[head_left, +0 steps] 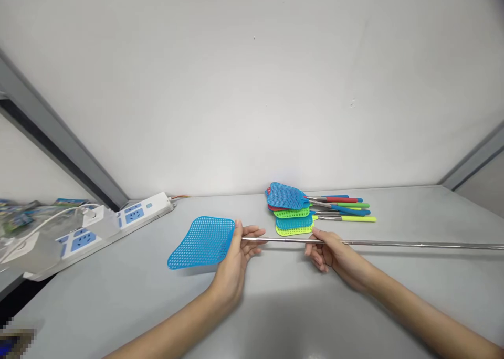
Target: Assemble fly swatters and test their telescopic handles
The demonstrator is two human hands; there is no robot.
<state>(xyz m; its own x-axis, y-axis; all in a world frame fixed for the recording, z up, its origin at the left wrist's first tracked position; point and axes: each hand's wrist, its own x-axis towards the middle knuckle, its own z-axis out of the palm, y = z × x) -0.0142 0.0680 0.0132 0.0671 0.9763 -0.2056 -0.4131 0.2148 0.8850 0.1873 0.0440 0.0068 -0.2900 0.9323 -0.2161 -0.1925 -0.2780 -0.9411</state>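
Note:
A blue fly swatter point(205, 242) with a perforated head and a long, drawn-out metal rod lies level across my view above the table. My left hand point(238, 254) grips it where the head meets the rod, thumb on top and fingers below. Farther right, my right hand point(327, 249) pinches the rod between thumb and fingers. The rod runs past the right edge of the picture, so its far end is hidden. Just behind the rod rests a pile of fly swatters point(293, 221) in blue, green, red and yellow, their coloured handles pointing right.
A white power strip point(134, 214) with blue sockets runs along the left side of the grey table point(157, 312), with a white cable and plug on it. Plastic-wrapped items point(23, 225) lie beyond it. A pale wall point(252, 96) closes the back, with grey frame posts on both sides.

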